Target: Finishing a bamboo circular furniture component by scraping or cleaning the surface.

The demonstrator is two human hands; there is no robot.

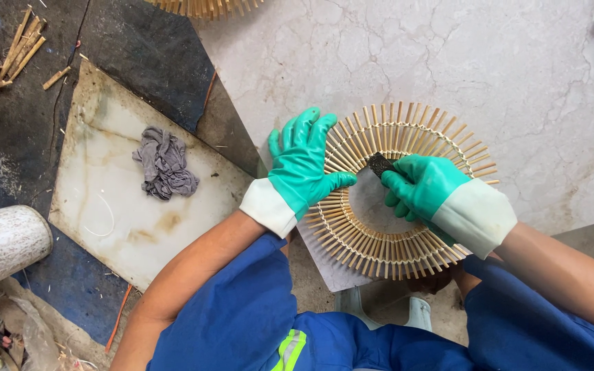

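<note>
Round bamboo-stick ring [407, 237] lies flat on pale stone counter [503, 62], near edge overhanging counter's front corner. Left hand [302, 168], green-gloved, pressed flat on ring's left rim, fingers spread open. Right hand [424, 189] inside ring's hollow, fingers pinched closed on small dark block [380, 163] against upper inner rim. Grey rag [165, 163] well left on separate slab [104, 220]. Bare counter beyond ring, top and right.

No package, label, sign or screen can be made out anywhere in the head view. Nothing boxed, wrapped or printed is seen on the pale stone surface, on the dark ground at the left, or along the picture's edges, and no display of any kind is shown.
</note>
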